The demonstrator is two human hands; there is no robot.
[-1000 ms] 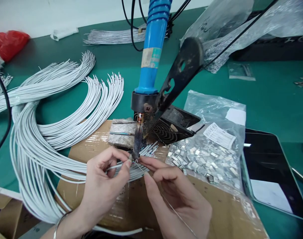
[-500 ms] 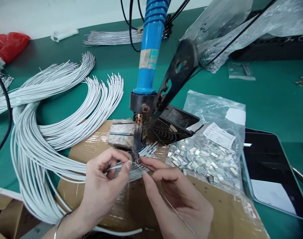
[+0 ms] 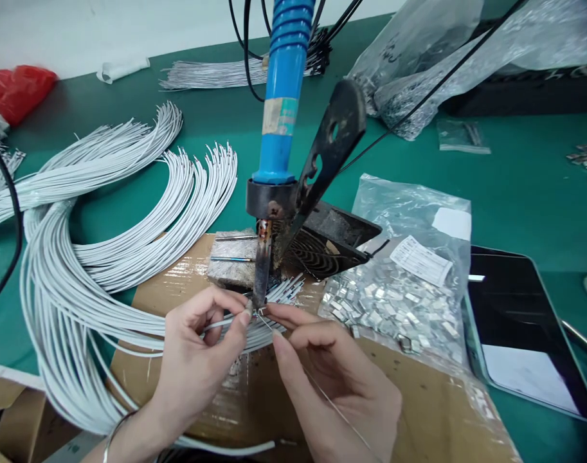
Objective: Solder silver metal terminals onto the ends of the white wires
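My left hand (image 3: 197, 350) pinches the end of a white cable (image 3: 220, 322) between thumb and fingertips, right beneath the tip of a blue-handled soldering iron (image 3: 279, 83). In my right hand (image 3: 344, 379) is a thin strand of solder wire (image 3: 339, 411), which runs across the palm and up to the iron's tip (image 3: 261, 289). A tiny shiny metal piece (image 3: 260, 312) sits at the meeting point between both hands' fingertips; its exact shape is too small to tell. The iron points downward, held in a black stand (image 3: 329, 141).
Bundles of white cables (image 3: 129, 270) curve along the left. A grey-white block (image 3: 233, 273) stands behind my left hand on the cardboard (image 3: 399, 399). To the right lie a clear bag of small metal parts (image 3: 394, 302) and a dark-screened tablet (image 3: 519, 308).
The view has shifted a little, and the iron and its stand appear slightly further left. Both hands keep their grips at the tip.
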